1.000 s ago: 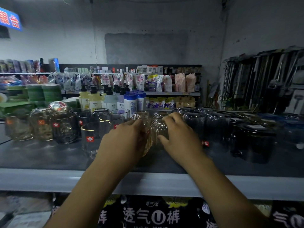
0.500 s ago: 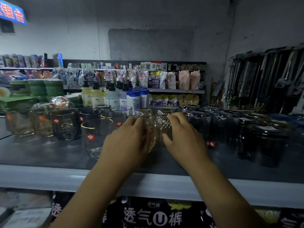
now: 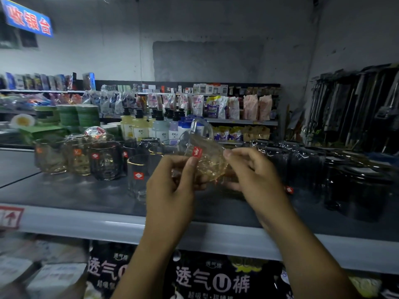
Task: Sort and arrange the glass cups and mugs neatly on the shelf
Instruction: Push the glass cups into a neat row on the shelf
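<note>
A clear amber-tinted glass mug [image 3: 205,154] with a red sticker and a handle at its top is lifted and tilted above the dark shelf [image 3: 64,190]. My left hand [image 3: 172,186] grips its lower left side, fingers curled round it. My right hand [image 3: 254,175] pinches its right edge with thumb and fingers. A clear tumbler [image 3: 138,175] with a red label stands just left of my left hand. Several amber and smoky glasses [image 3: 103,160] stand at the left. Dark wrapped glasses [image 3: 302,162] fill the right side.
The shelf's grey front edge [image 3: 86,221] runs below my arms. Pump bottles [image 3: 140,128] stand behind the glasses. Dark containers [image 3: 362,190] sit at the far right. Packaged goods [image 3: 211,279] lie on the lower shelf.
Both hands were on the glasses standing on the shelf; now they have lifted one mug off the shelf and tipped it on its side, toward me.
</note>
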A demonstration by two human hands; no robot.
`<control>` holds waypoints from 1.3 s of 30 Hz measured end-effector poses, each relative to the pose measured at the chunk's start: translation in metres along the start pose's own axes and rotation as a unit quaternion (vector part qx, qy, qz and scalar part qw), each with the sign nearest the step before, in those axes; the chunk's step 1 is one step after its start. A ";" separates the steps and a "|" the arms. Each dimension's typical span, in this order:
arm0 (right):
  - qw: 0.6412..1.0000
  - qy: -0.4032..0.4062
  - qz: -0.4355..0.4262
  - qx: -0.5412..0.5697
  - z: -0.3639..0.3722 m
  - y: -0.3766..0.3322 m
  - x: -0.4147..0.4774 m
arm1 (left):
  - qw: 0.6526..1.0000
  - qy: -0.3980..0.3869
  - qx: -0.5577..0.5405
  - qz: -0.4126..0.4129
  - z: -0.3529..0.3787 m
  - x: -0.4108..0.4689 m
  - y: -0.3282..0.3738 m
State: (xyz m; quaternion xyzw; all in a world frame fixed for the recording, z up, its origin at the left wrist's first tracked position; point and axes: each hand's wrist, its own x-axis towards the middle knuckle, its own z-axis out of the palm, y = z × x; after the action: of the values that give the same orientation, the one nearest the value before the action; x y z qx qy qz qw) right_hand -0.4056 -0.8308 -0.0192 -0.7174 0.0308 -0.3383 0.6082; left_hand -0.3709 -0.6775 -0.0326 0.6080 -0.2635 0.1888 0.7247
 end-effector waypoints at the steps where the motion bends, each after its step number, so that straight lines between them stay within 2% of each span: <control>1: 0.995 -0.030 0.049 0.083 0.002 -0.003 -0.004 | 0.995 0.006 -0.089 -0.044 0.004 -0.004 0.004; 3: 0.969 -0.091 0.095 0.211 0.008 -0.009 -0.011 | 0.967 0.013 -0.226 -0.113 0.011 -0.010 0.010; 4: 0.962 -0.101 0.094 0.236 0.010 -0.010 -0.014 | 0.956 0.009 -0.261 -0.132 0.014 -0.013 0.011; 7: 0.981 -0.053 0.050 0.177 0.013 -0.010 -0.016 | 0.948 -0.036 -0.268 -0.166 0.014 -0.018 0.010; 10: 0.998 -0.001 -0.006 0.068 0.008 -0.017 -0.014 | 0.962 -0.076 -0.169 -0.200 -0.002 -0.019 0.010; 12: 0.999 0.011 -0.043 -0.006 0.004 -0.020 -0.010 | 0.984 -0.070 -0.055 -0.157 -0.016 -0.021 0.008; 14: 0.992 0.020 -0.067 -0.109 0.004 -0.022 -0.005 | 0.993 -0.047 0.085 -0.060 -0.032 -0.023 0.005; 18: 0.941 -0.022 -0.075 -0.328 0.012 -0.025 0.004 | 0.965 -0.040 0.241 0.098 -0.054 -0.023 0.000; 23: 0.892 -0.056 -0.053 -0.446 0.034 -0.022 0.010 | 0.938 -0.029 0.299 0.174 -0.065 -0.020 -0.008; 29: 0.883 -0.086 -0.045 -0.460 0.037 -0.011 0.014 | 0.919 -0.067 0.329 0.205 -0.064 -0.017 -0.009; 31: 0.885 -0.078 -0.075 -0.454 0.028 -0.015 0.012 | 0.901 -0.089 0.362 0.222 -0.060 -0.011 -0.006; 34: 0.888 -0.029 -0.171 -0.426 0.009 -0.025 0.011 | 0.855 -0.136 0.431 0.254 -0.048 0.005 -0.002; 36: 0.860 -0.006 -0.218 -0.462 -0.003 -0.023 0.016 | 0.820 -0.187 0.475 0.261 -0.036 0.015 -0.005; 39: 0.811 -0.018 -0.234 -0.535 -0.012 -0.005 0.027 | 0.771 -0.226 0.540 0.251 -0.018 0.025 -0.011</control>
State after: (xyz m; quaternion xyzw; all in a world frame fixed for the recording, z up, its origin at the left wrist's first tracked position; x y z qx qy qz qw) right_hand -0.3929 -0.8518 -0.0026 -0.9209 0.0275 -0.3877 0.0305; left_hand -0.3418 -0.6629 -0.0277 0.8368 -0.4176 0.3321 0.1228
